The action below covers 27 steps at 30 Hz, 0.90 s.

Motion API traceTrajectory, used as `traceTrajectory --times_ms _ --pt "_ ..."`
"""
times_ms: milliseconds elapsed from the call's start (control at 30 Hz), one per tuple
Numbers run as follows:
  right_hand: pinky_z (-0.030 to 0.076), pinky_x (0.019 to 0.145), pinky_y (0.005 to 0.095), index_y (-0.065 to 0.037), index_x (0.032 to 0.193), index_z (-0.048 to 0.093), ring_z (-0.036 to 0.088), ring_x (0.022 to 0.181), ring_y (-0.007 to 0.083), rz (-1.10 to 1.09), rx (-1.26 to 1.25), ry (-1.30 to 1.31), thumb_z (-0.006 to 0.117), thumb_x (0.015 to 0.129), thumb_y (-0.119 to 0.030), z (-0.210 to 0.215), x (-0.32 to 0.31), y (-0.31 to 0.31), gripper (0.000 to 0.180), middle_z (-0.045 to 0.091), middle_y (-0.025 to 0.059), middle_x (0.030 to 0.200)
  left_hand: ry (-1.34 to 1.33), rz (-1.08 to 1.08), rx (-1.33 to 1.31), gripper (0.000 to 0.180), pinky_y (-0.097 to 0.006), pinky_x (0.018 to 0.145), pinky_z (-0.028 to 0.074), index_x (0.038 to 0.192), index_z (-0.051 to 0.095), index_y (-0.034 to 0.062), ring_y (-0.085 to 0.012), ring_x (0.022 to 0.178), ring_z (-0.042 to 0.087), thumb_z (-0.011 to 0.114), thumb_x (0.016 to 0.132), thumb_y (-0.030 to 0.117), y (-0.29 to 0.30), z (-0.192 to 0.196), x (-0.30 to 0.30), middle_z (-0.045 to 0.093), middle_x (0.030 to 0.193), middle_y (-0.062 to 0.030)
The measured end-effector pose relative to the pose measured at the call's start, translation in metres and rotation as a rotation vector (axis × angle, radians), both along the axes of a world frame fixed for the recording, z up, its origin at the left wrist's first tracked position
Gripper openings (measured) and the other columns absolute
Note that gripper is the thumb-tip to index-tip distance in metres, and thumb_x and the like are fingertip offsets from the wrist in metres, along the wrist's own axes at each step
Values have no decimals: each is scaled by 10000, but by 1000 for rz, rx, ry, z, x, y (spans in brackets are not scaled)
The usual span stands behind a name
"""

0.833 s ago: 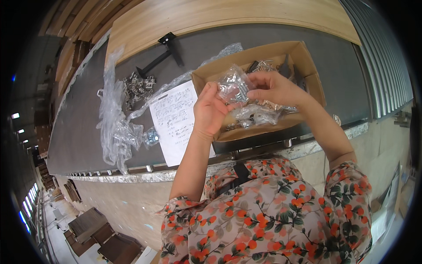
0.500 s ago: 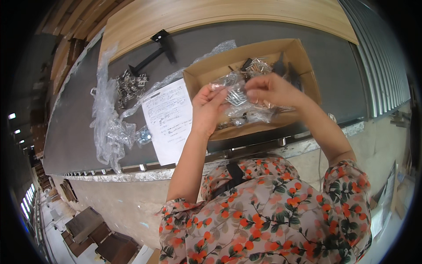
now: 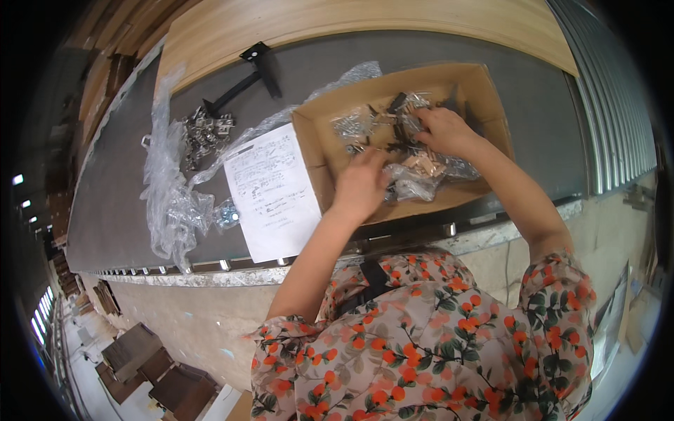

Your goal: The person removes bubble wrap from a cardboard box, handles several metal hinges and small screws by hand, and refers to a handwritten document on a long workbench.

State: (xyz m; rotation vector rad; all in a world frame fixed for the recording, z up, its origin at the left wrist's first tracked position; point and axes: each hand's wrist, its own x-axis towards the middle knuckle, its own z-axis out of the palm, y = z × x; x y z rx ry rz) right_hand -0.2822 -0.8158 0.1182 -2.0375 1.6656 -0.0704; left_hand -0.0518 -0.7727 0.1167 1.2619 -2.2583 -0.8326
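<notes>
A cardboard box (image 3: 404,214) in front of me holds clear bags of small hardware and loose parts. My left hand (image 3: 361,184) reaches over its near left side, fingers apart and pointing down among the parts, with nothing visible in them. Further right, my right hand (image 3: 448,132) has its fingers and thumb closed at the edge of a clear plastic bag of metal hardware (image 3: 414,105). Another clear bag of screws (image 3: 353,125) lies at the box's left. Between the hands are small wooden pieces (image 3: 425,165), and near the front wall sits a crumpled clear bag (image 3: 414,186).
A printed sheet (image 3: 270,196) lies against the box's left side. Beyond it are a heap of metal fittings (image 3: 203,133), clear plastic wrap (image 3: 168,210) and a black metal bracket (image 3: 246,85). A wooden panel (image 3: 365,15) spans the far side; metal rollers (image 3: 618,98) stand at right.
The bag of screws held between my hands is now down in the box's left part. My left hand has come down lower and right; my right hand has shifted slightly up and right.
</notes>
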Motion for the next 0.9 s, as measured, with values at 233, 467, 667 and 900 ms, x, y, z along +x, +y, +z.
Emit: traceTrajectory --times_ms 233,467,667,900 --pt "444 792 400 -64 1104 556 537 964 315 -5 -369 -64 634 785 -253 16 20 6 379 577 140 979 -130 -158 142 352 -415 981 364 1110 568 17 -367 1158 445 612 792 159 11 -5 4 506 1226 -193" --pt "454 594 369 14 733 640 577 580 267 -228 214 -338 599 802 -404 10 77 -32 425 596 127 610 -92 -197 165 331 -407 973 373 1081 574 -2 -359 1143 463 609 795 160 17 10 7 521 1203 -195" --pt "450 607 268 14 845 637 585 642 138 -351 361 -771 597 853 -250 -17 74 -29 267 614 56 686 30 -98 160 315 -387 931 411 1060 582 -17 -344 1113 492 608 825 191 22 20 24 525 1193 -195" --pt "483 720 229 -20 990 605 578 789 85 -319 500 -1049 565 890 -180 18 53 -10 192 617 29 882 247 96 267 321 -421 896 431 1068 557 -30 -402 1051 512 601 816 164 20 21 33 504 1191 -245"
